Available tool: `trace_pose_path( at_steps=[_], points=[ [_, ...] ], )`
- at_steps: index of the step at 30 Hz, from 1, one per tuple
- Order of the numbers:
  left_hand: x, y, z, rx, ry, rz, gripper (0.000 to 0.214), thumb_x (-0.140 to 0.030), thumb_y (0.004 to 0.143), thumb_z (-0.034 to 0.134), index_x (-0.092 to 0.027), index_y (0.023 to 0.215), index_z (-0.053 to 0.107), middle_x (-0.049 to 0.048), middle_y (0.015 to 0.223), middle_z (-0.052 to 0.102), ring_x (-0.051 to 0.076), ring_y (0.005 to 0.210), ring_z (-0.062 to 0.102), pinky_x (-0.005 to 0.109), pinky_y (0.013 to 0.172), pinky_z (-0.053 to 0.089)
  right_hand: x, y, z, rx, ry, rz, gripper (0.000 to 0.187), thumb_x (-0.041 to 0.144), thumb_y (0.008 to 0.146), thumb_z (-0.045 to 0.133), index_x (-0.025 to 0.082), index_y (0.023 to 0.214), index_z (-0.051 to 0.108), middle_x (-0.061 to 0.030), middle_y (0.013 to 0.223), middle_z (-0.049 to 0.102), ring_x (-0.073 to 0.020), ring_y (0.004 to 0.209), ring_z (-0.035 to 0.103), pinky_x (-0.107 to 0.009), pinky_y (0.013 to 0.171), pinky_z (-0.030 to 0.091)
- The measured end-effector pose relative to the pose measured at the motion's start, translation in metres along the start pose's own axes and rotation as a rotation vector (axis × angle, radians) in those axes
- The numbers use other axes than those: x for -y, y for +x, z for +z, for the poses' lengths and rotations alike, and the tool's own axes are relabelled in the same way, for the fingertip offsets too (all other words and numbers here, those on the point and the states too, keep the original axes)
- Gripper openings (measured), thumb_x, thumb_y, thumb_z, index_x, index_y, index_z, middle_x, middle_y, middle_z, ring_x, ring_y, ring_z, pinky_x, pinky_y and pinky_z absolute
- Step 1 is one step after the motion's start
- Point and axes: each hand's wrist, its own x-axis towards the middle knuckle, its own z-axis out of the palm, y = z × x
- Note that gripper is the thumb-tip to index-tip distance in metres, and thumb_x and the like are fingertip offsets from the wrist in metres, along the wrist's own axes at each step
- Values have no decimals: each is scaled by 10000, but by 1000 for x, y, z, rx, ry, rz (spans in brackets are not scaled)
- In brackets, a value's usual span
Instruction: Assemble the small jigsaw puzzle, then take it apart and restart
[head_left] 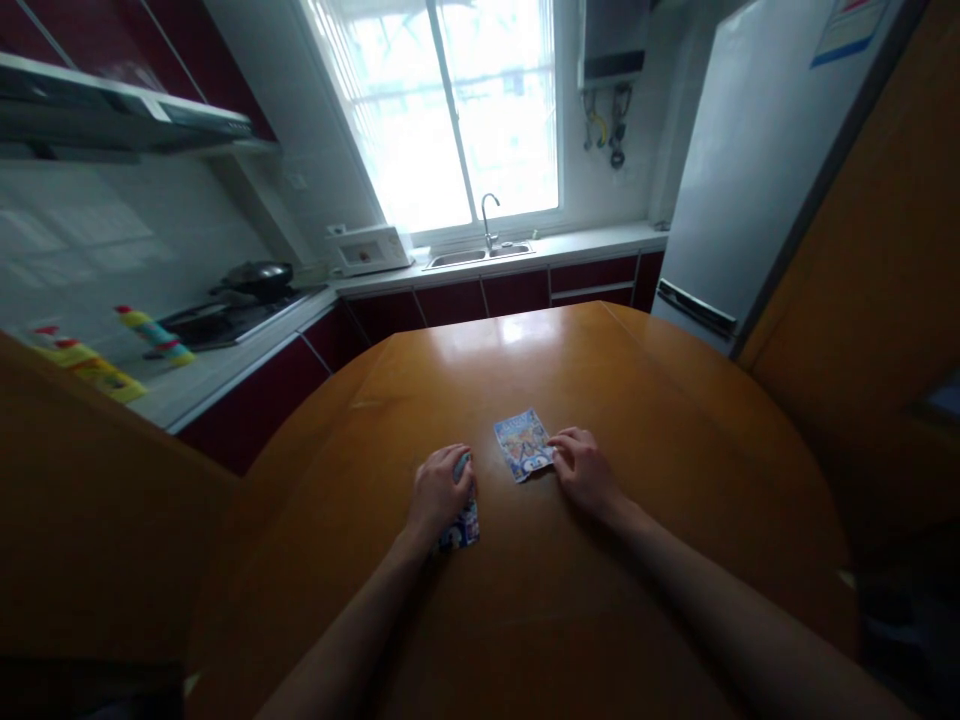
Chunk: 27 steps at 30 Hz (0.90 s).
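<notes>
Bright daylight from the wide, white-framed glass window (502, 130) reflects off my rounded, orange-brown wooden table (375, 430). On it, a light-blue, four-sided printed paper piece (523, 443) lies printed side up, its right edge seemingly pinched by my right hand (586, 472). My left hand (442, 488) curls over a dark-blue printed piece (463, 528) nearby; I can't tell whether it grips. By my judgement, the light-blue one is laid out, the dark-blue one not yet uncovered; what else is left doesn't show.

Wooden table (637, 400), two printed packets (523, 443)
</notes>
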Motion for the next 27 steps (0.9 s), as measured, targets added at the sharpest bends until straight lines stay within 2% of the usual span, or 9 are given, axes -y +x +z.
trace_pose_path(
  at_steps=[8,11,17,27],
  points=[
    [-4,-3,-2,15,-10,72,268,-277,935,543,-192,1126,710,95,1240,709,279,1182,631,442,1043,475,20,-18,1,-49,-26,-19,253,138,892,531,160,1043,733,-125,1093,666,-261,1061,577,-431,965,506],
    [-7,-6,-5,8,-18,86,274,-273,940,543,-181,1138,710,103,1237,708,283,1188,627,455,1057,465,34,-26,9,-54,-43,-98,283,108,871,538,166,1070,732,-131,1120,657,-269,1087,570,-441,975,507],
    [-13,-13,-6,-22,-32,74,253,-241,941,558,-191,1135,712,97,1247,702,269,1186,628,441,1045,478,57,-50,21,36,46,-290,353,60,849,537,212,1117,710,-101,1114,662,-255,1083,588,-416,941,527],
    [-17,-21,-4,-22,-111,11,244,-182,918,599,-198,1133,714,92,1240,700,270,1180,629,457,1050,473,58,-68,12,12,174,-188,302,94,888,516,223,1077,714,-96,1039,688,-251,998,638,-389,851,559]
  ],
)
